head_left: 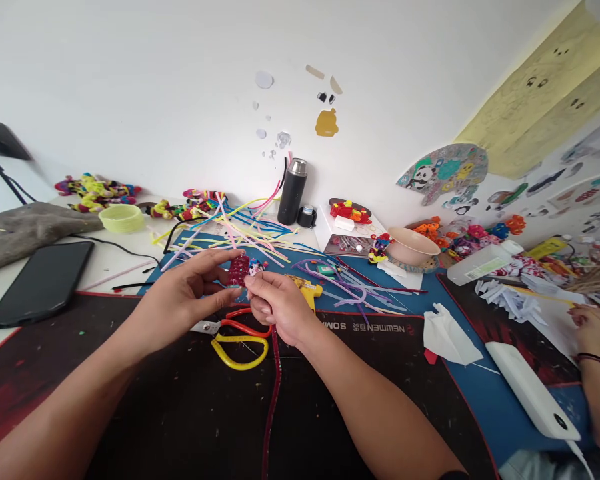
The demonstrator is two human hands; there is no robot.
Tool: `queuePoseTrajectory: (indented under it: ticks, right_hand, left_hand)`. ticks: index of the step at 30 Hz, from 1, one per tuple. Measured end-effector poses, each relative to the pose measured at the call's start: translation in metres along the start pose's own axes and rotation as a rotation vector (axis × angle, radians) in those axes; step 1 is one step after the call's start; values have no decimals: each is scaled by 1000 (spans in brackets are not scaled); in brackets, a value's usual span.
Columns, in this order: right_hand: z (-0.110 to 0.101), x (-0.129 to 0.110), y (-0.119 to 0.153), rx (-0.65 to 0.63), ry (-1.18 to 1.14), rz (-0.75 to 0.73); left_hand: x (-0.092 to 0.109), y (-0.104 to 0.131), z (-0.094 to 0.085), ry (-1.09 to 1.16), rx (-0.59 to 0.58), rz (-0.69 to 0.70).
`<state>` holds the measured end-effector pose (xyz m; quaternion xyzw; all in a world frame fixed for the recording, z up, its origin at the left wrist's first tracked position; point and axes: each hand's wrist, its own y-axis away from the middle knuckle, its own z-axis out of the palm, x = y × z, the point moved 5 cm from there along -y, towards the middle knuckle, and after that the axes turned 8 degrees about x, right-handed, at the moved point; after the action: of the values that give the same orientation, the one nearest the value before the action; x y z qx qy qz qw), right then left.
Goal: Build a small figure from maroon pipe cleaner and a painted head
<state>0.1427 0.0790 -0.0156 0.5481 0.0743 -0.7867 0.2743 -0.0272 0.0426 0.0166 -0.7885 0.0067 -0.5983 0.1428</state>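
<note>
My left hand [190,287] has its thumb and fingers closed around a coil of sparkly dark red pipe cleaner [239,270]. Against the coil's right side, my right hand [283,303] pinches the dark red strand, whose long tail [274,407] hangs down towards the bottom edge. Just below both hands lies a pair of scissors with one red and one yellow handle [243,365], its blades partly covered by my left hand. A yellow glue gun [310,291] is behind my right hand, partly hidden. A small colourful figure [255,267] shows between the hands.
Loose pipe cleaners [230,227] spread along the back, near a black thermos [293,192]. A phone [40,283] lies left. At right are a bowl [414,247], a crumpled tissue [450,337], a white power bank [533,390] and another person's hand [597,330].
</note>
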Motion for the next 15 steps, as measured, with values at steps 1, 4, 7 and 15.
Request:
queuePoseTrajectory:
  ticks: [1, 4, 7, 15]
  right_hand:
    - [0, 0, 0, 1, -6, -9]
    - [0, 0, 0, 6, -11, -21]
    - [-1, 0, 0, 19, -7, -26]
    - [-1, 0, -1, 40, 20, -45]
  left_hand:
    - [0, 0, 2, 46, 1, -33]
    - [2, 0, 6, 140, 3, -112]
    - [4, 1, 8, 203, -9, -188]
    - [11, 2, 10, 194, 1, -233]
